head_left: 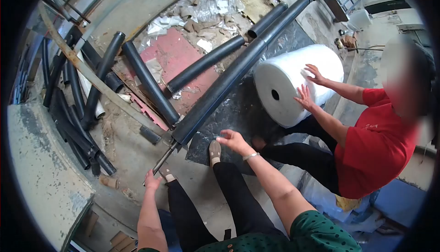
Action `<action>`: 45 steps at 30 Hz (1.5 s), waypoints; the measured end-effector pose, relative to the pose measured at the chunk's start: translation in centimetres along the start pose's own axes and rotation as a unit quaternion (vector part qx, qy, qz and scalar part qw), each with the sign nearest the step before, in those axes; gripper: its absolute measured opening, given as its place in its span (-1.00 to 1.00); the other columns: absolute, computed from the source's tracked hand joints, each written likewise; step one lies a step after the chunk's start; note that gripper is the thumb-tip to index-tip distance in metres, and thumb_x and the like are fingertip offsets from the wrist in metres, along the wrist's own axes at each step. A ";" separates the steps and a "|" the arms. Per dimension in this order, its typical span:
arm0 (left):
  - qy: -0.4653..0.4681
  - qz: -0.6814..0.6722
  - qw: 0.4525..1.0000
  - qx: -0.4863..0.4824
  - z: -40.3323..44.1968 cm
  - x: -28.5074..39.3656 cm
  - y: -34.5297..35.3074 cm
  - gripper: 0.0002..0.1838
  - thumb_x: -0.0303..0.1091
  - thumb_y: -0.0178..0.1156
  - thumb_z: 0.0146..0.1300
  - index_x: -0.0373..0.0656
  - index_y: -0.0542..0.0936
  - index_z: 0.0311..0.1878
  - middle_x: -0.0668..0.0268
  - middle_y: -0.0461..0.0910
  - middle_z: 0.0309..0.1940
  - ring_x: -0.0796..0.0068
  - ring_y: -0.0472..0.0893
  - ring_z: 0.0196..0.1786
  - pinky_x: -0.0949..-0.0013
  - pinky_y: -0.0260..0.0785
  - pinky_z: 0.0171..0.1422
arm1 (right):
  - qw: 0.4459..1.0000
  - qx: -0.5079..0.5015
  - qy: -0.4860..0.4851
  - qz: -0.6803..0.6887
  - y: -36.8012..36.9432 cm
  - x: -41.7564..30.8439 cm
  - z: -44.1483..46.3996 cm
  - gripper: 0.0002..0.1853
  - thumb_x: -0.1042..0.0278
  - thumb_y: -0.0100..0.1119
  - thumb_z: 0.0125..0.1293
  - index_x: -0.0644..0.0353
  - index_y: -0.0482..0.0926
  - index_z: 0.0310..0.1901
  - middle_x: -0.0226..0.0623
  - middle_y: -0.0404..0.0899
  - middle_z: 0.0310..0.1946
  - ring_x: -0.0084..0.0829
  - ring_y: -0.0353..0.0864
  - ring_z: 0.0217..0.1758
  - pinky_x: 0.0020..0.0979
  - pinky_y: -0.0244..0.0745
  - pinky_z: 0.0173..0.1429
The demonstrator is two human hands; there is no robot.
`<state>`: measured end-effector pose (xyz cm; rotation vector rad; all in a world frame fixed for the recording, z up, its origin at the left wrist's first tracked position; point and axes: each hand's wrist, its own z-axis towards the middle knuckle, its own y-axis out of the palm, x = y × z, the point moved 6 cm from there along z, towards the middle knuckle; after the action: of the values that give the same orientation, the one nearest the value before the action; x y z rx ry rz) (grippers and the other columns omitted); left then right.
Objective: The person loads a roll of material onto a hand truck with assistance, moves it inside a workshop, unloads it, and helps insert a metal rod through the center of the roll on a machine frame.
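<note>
My left hand (152, 180) is at the end of a metal rod (166, 159), its fingers around or against the tip. The rod sticks out of a long black roll (238, 72) that runs diagonally up to the right. My right hand (233, 142) is held in the air near the roll's lower end, fingers apart and holding nothing. To the right, a large white roll (293, 84) with a dark core hole lies on black sheeting (229, 114). A co-worker in a red shirt (376, 137) has both hands on or close to the white roll.
Black tubes (151, 84) lie scattered over the floor, with more piled at the left (94, 87). A curved pipe (103, 87) crosses in front of that pile. Plastic scraps (213, 0) and a pink board (172, 52) are farther off. A worn pale bench (43, 160) stands at the left.
</note>
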<state>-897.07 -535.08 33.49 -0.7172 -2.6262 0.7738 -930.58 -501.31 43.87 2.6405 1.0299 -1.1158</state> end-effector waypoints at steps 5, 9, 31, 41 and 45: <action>0.024 -0.014 0.999 -0.021 3.4 -2.0 0.7 -0.60 -0.19 0.34 0.03 -0.16 0.48 -0.12 0.14 0.58 -0.17 0.12 0.55 -0.03 0.14 0.40 0.06 | 0.989 0.030 0.085 0.114 4.0 0.9 5.1 0.08 -0.18 0.39 0.00 0.32 0.02 0.38 -0.12 0.43 0.11 -0.32 0.44 0.13 -0.17 0.33 0.20; 0.035 -0.031 0.998 -0.037 2.7 -1.0 -1.0 -0.71 -0.22 0.32 0.04 -0.19 0.46 -0.33 0.14 0.59 -0.38 0.10 0.59 -0.24 0.13 0.42 -0.12 | 0.959 0.082 0.156 0.224 7.8 0.8 8.6 0.28 -0.26 0.40 -0.07 0.12 -0.31 0.45 -0.09 0.22 0.29 -0.12 0.19 0.36 0.18 0.14 0.28; 0.099 -0.324 0.936 -0.094 -11.5 1.5 -9.7 -0.28 -0.39 0.33 0.03 -0.23 0.21 0.25 0.05 0.58 -0.11 0.32 0.60 -0.03 0.27 0.40 0.11 | 0.747 -0.107 0.051 0.654 26.4 2.3 -6.5 -0.58 0.46 0.23 0.06 0.28 0.50 0.02 -0.23 0.59 -0.04 -0.25 0.53 0.08 -0.18 0.34 0.28; 0.148 -0.352 0.903 -0.198 -7.6 -3.5 -17.7 -0.48 -0.17 0.06 0.37 -0.23 0.28 0.29 0.18 0.48 0.11 0.47 0.43 0.17 0.39 0.26 0.26 | 0.774 -0.197 0.165 0.578 37.6 7.0 -11.2 -0.64 0.59 0.23 0.07 0.29 0.53 -0.03 -0.28 0.62 -0.15 -0.39 0.60 -0.07 -0.38 0.45 0.10; 0.167 -0.172 0.926 -0.292 -5.6 5.7 -14.1 -0.35 0.10 -0.02 0.36 -0.26 0.29 0.28 0.14 0.43 0.18 0.40 0.36 0.25 0.40 0.17 0.32 | 0.773 -0.255 0.152 0.560 41.2 3.1 -12.8 -0.50 0.54 0.25 0.09 0.16 0.43 0.12 -0.36 0.55 -0.03 -0.43 0.54 0.03 -0.37 0.44 0.12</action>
<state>-904.76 -539.91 46.94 -0.4443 -2.5465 -0.2311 -895.81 -526.99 44.34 2.2703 -0.3092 -0.0966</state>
